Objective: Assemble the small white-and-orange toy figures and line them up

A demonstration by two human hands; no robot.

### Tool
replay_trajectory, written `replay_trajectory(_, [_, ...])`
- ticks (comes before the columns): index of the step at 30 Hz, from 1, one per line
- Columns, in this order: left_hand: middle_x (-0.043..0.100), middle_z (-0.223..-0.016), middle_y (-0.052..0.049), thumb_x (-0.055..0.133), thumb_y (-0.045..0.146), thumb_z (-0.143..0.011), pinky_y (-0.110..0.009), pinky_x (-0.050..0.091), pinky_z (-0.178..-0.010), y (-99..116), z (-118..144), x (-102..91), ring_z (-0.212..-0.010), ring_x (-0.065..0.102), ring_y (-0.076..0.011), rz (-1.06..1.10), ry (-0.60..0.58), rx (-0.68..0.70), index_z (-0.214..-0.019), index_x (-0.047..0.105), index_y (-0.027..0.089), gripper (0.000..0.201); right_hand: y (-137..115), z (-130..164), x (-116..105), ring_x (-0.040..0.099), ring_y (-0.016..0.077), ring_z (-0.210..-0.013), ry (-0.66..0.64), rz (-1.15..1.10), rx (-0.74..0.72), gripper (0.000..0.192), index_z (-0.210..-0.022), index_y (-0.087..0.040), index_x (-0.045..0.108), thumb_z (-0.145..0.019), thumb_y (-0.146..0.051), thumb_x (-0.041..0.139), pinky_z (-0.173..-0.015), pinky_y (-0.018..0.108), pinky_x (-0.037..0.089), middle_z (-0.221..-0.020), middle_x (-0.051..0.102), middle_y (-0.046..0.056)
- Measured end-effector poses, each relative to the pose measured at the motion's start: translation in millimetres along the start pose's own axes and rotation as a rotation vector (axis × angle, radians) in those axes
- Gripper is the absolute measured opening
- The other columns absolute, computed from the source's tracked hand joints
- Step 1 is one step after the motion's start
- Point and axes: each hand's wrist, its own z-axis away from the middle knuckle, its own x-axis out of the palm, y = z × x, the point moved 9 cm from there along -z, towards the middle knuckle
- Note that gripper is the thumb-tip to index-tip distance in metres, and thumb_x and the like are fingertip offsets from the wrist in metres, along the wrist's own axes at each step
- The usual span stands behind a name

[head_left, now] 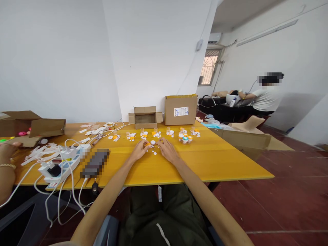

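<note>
My left hand [139, 149] rests low over the yellow table, with its fingertips closed at a small orange plastic part [148, 145]. Opposite it, my right hand [167, 149] has its fingers stretched toward the same small group of parts, and I see nothing held in it. Between the hands is a white round piece [153, 142], and a small white disc [155, 153] lies nearer to me. Behind them runs a row of small piles of white and orange parts with clear cups [155, 130]. Several capped jars [185, 138] stand together to the right.
A white power strip [69, 167] with trailing cables and a blurred dark phone [94, 164] lie left. An open small box [145, 119] and a closed carton [180, 111] stand at the back. Another person's hand [9, 150] is at far left; a person [268, 97] sits far right.
</note>
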Motion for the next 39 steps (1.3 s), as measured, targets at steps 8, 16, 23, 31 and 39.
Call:
replay_trajectory(8, [0.067,-0.080,0.000,0.057,0.053,-0.088,-0.030,0.050,-0.075,-6.1,1.2,13.1,-0.076,0.061,-0.0172,0.051,-0.106,-0.022,-0.096,0.063,0.021,0.033,6.5,-1.6,2.3,0.058,0.0197,-0.111,-0.042,-0.014,0.066,0.047,-0.123,-0.028,0.061,-0.086,-0.003,0.046,-0.091,0.031,0.050,-0.128,0.058,0.008])
replay_trajectory(16, [0.070,-0.093,-0.003,0.056,0.051,-0.089,-0.032,0.051,-0.084,6.7,3.5,14.3,-0.086,0.064,-0.0190,0.064,-0.128,0.038,-0.094,0.062,0.021,0.031,2.7,-1.9,3.1,0.057,0.0196,-0.115,-0.032,-0.056,0.017,0.045,-0.124,-0.026,0.060,-0.089,-0.005,0.041,-0.095,0.032,0.050,-0.128,0.058,0.009])
replay_trajectory(23, [0.070,-0.099,-0.004,0.055,0.046,-0.091,-0.034,0.050,-0.089,13.7,5.7,13.9,-0.092,0.064,-0.0200,0.048,-0.149,0.060,-0.100,0.062,0.022,0.026,-6.9,-3.6,1.8,0.058,0.0187,-0.114,-0.040,-0.141,-0.040,0.047,-0.126,-0.024,0.060,-0.088,-0.003,0.041,-0.098,0.032,0.049,-0.127,0.058,0.009])
replay_trajectory(31, [0.069,-0.103,-0.004,0.054,0.046,-0.092,-0.034,0.048,-0.093,11.6,6.1,16.7,-0.096,0.063,-0.0206,0.020,-0.167,0.080,-0.101,0.061,0.022,0.026,7.9,-6.5,-2.2,0.055,0.0199,-0.120,-0.031,-0.177,0.104,0.055,-0.131,-0.017,0.054,-0.081,0.001,0.038,-0.102,0.033,0.045,-0.131,0.060,0.012])
replay_trajectory(39, [0.069,-0.107,-0.005,0.052,0.047,-0.093,-0.036,0.047,-0.097,8.5,6.3,19.0,-0.103,0.063,-0.0220,0.033,-0.199,0.077,-0.104,0.060,0.023,0.027,10.2,-6.5,3.3,0.058,0.0231,-0.114,-0.169,-0.106,0.169,0.044,-0.127,-0.020,0.057,-0.088,-0.007,0.043,-0.092,0.033,0.046,-0.120,0.068,0.011])
